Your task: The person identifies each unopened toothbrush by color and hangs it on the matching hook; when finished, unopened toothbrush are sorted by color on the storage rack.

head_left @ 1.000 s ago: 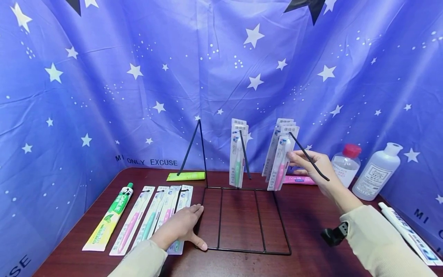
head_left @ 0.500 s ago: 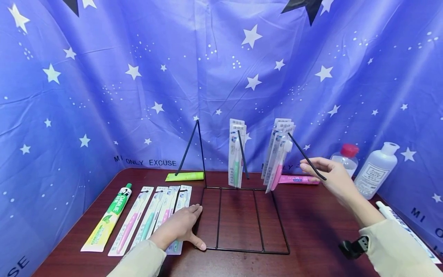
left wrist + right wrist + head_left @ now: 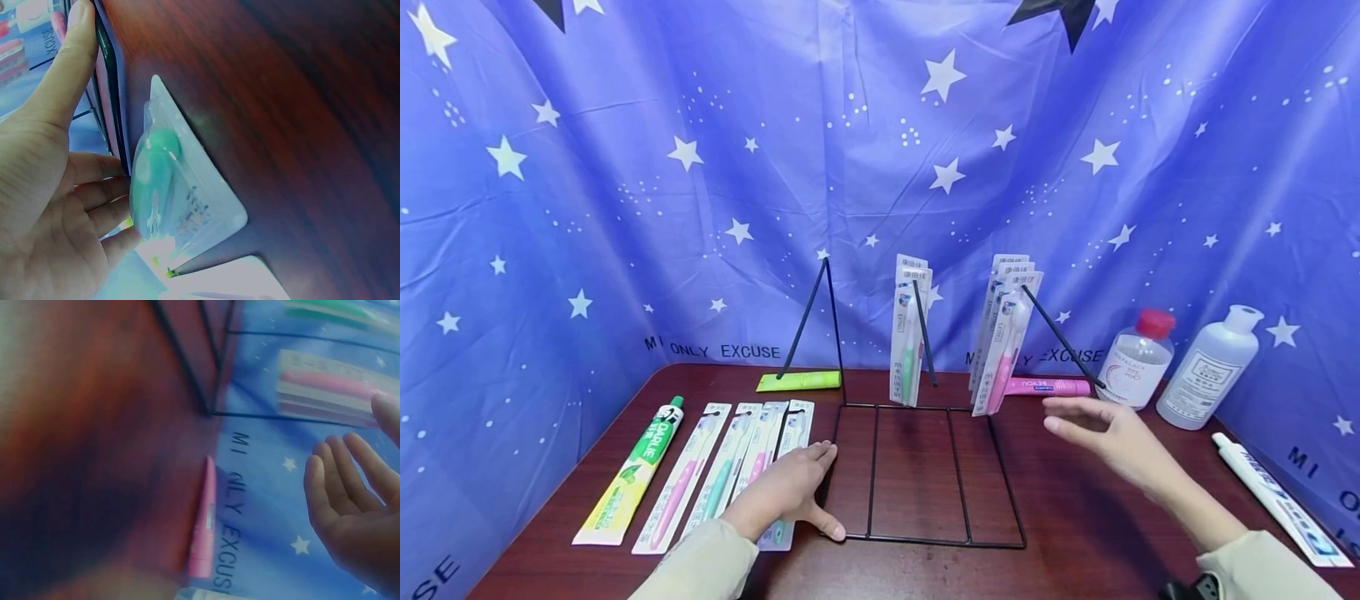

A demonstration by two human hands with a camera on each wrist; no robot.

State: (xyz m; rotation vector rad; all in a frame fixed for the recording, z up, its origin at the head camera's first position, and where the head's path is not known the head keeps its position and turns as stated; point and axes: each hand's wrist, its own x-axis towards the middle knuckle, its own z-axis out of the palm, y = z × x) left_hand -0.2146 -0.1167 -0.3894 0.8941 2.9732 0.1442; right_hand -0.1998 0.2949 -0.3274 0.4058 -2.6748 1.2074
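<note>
A black wire display rack (image 3: pixel 921 544) stands on the table, bearing packaged toothbrushes on its hooks. Packs with a pink toothbrush (image 3: pixel 1004 354) in front hang from the right hook. Two packs, the front one a green toothbrush (image 3: pixel 908 350), hang from the middle hook. My left hand (image 3: pixel 790 492), its fingers fairly straight, rests against the rack's left side, thumb near the front corner. In the left wrist view a green toothbrush pack (image 3: pixel 156 181) lies beside those fingers. My right hand (image 3: pixel 1112 437) hovers right of the rack, holding nothing, fingers loosely bent.
Several toothbrush packs (image 3: pixel 681 479) lie at the left beside a yellow-green toothpaste tube (image 3: pixel 631 475). Behind the rack are a lime tube (image 3: pixel 799 382) and a pink tube (image 3: pixel 1048 387). Two bottles, one red-capped (image 3: pixel 1137 367), and a white tube (image 3: pixel 1277 496) stand or lie right.
My right hand has let go of the pink toothbrush pack on the right hook and drawn back rightward and down. The pack has swung and turned slightly. My left hand has stayed in place.
</note>
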